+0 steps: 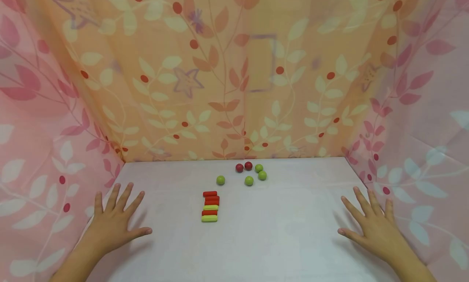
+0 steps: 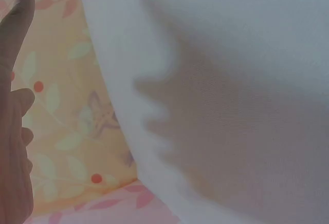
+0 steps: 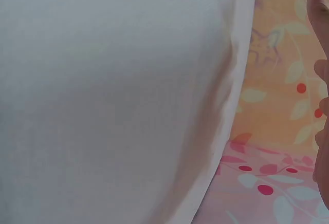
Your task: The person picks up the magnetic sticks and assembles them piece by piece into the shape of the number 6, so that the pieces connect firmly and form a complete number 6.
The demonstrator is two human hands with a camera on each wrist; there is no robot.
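Observation:
In the head view my left hand (image 1: 114, 223) is spread over the left side of the white table (image 1: 286, 233), holding nothing. Opposite it, my right hand (image 1: 375, 225) is spread over the right side, likewise with nothing in it. Between them, left of the middle, red sticks (image 1: 210, 194) and yellow sticks (image 1: 209, 218) lie in a short column. Behind these sit several small green balls (image 1: 220, 180) and two dark red balls (image 1: 248, 166). The left wrist view catches the left thumb (image 2: 18, 23) at its edge; the right wrist view shows the right thumb (image 3: 318, 18).
A yellow-orange leaf-patterned curtain (image 1: 227, 78) rises along the table's back edge. Pink patterned cloth hangs at the left (image 1: 44, 123) and at the right (image 1: 421, 123), close beside the hands. Hand shadows (image 2: 216, 111) fall on the white surface.

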